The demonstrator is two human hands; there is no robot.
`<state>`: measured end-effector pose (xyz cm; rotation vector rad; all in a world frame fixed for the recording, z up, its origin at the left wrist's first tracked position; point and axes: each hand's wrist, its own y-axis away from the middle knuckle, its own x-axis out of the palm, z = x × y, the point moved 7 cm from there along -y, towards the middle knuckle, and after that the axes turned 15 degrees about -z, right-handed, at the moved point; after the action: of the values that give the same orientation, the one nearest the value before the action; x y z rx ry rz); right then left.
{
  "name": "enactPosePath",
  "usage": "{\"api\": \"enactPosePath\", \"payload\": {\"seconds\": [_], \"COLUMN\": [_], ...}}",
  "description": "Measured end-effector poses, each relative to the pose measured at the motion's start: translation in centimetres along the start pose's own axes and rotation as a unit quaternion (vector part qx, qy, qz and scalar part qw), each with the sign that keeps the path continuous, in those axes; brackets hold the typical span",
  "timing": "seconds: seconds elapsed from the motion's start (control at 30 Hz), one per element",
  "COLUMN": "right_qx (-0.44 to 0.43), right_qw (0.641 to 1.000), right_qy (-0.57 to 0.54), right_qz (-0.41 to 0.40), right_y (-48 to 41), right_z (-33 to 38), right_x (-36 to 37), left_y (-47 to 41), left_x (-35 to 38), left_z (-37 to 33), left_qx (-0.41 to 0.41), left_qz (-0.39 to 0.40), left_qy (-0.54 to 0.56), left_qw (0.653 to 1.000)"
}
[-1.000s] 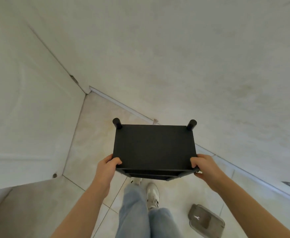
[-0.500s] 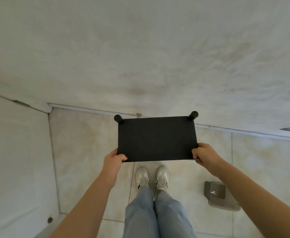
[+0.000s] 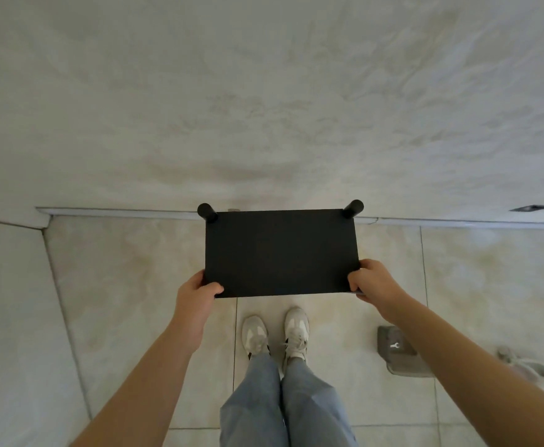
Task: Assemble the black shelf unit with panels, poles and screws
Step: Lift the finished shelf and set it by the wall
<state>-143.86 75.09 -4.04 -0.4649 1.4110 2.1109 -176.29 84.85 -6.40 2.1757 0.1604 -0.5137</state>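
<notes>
I look straight down on the black shelf unit (image 3: 280, 251), held up in front of me near a pale wall. Only its flat top panel shows, with two black pole ends sticking out at the far corners: the left pole (image 3: 206, 211) and the right pole (image 3: 353, 208). My left hand (image 3: 196, 293) grips the near left corner, thumb on top. My right hand (image 3: 372, 280) grips the near right corner. The lower panels are hidden under the top panel.
My feet in white shoes (image 3: 275, 333) stand on beige floor tiles just below the shelf. A grey lidded box (image 3: 398, 354) with a small wrench in it lies on the floor at the right. A second wall (image 3: 9, 317) closes the left side. A baseboard (image 3: 457, 222) runs along the far wall.
The view has swung so the far wall now runs level and the corner sits at the left. The shelf has levelled out; its lower panels are hidden from view. Both hands keep their grip.
</notes>
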Motion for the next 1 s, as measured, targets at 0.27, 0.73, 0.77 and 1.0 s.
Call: {"api": "enactPosePath", "payload": {"seconds": [0.27, 0.73, 0.77, 1.0], "right_qx": [-0.055, -0.074, -0.079, -0.083], "right_qw": [0.998, 0.993, 0.992, 0.991], "right_qy": [0.034, -0.051, -0.051, -0.049], "right_qz": [0.002, -0.076, -0.081, -0.093], "right_y": [-1.0, -3.7, -3.9, -5.2], "right_z": [0.9, 4.6, 4.8, 6.2], "right_x": [0.1, 0.7, 0.6, -0.3], "left_y": [-0.9, -3.3, -3.3, -4.1], "left_x": [0.4, 2.4, 2.5, 4.3], "left_z": [-3.1, -6.4, -6.7, -9.5], "left_qx": [0.061, 0.073, 0.076, 0.091], "left_qz": [-0.040, -0.044, -0.039, -0.016], "left_qy": [-0.112, -0.063, -0.060, -0.033], "left_qw": [0.991, 0.994, 0.995, 0.995]}}
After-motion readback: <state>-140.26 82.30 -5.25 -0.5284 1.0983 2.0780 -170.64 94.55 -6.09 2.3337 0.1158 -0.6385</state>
